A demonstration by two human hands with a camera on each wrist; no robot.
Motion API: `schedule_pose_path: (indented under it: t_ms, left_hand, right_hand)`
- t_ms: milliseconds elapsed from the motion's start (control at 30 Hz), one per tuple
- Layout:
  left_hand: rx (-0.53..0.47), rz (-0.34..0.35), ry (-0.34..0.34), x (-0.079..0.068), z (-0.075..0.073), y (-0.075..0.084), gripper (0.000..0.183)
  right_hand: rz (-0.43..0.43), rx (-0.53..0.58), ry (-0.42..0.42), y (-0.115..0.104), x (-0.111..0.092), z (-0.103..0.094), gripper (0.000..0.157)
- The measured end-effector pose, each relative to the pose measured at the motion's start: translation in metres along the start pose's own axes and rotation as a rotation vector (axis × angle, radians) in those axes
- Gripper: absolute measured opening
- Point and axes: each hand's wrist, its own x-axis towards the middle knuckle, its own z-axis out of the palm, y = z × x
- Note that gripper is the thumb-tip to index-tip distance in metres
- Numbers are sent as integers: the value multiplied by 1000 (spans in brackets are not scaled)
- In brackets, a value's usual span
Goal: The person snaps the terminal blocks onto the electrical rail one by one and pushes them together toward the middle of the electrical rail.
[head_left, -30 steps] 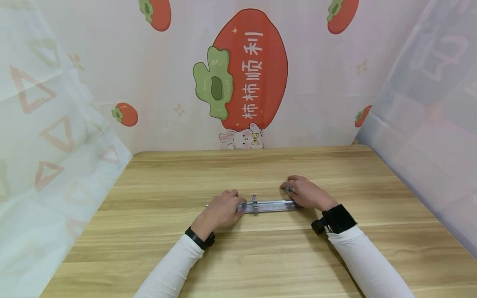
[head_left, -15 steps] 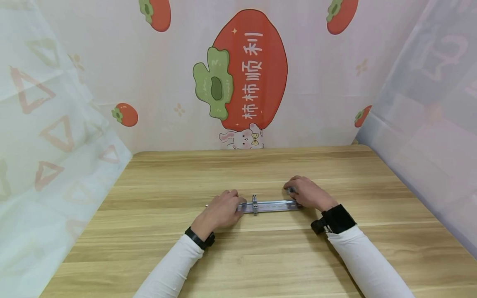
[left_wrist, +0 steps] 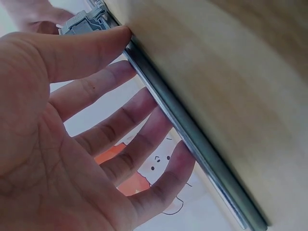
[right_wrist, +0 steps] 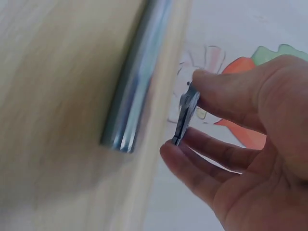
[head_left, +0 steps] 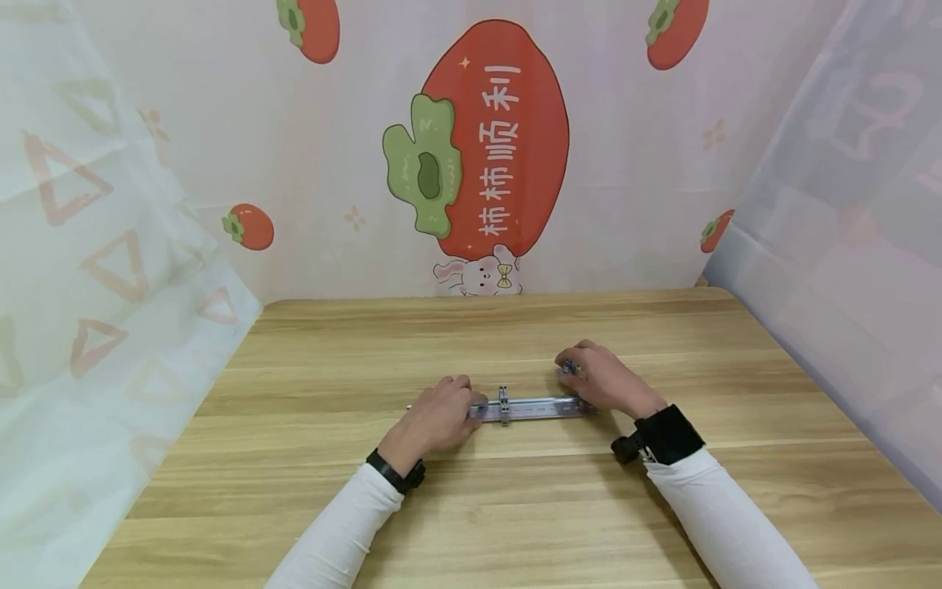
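A slotted metal DIN rail (head_left: 540, 408) lies across the middle of the table. My left hand (head_left: 441, 413) grips its left part, and in the left wrist view the thumb and fingertips press on the rail (left_wrist: 175, 122) from both sides. Just right of that hand, a grey terminal block (head_left: 504, 406) sits across the rail. My right hand (head_left: 607, 382) pinches another small grey terminal block (head_left: 569, 368) behind the rail's right end. The right wrist view shows this piece edge-on between thumb and fingertips, apart from the rail (right_wrist: 134, 86).
The wood-grain table (head_left: 471, 507) extends around both hands. A white printed curtain (head_left: 331, 147) hangs behind its far edge, with further sheets (head_left: 832, 245) on both sides.
My right hand has shifted slightly, and the terminal block in its fingers has turned. The left hand, the rail and the block on it have stayed in place.
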Motion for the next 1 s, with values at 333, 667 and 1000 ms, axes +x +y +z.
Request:
schedule_pose_path:
  t_ms: [333,667,1000]
  left_hand:
    - [9,-5,2,1,1,0,34]
    - [5,-8,4,1,1,0,34]
    - [-4,-7,4,1,1,-1,35]
  right_hand:
    - [19,253,-9,-13,5,-6,33]
    - [-3,468,37,-27,6,-13,34]
    - [-5,571,41,-32,8,-9,35]
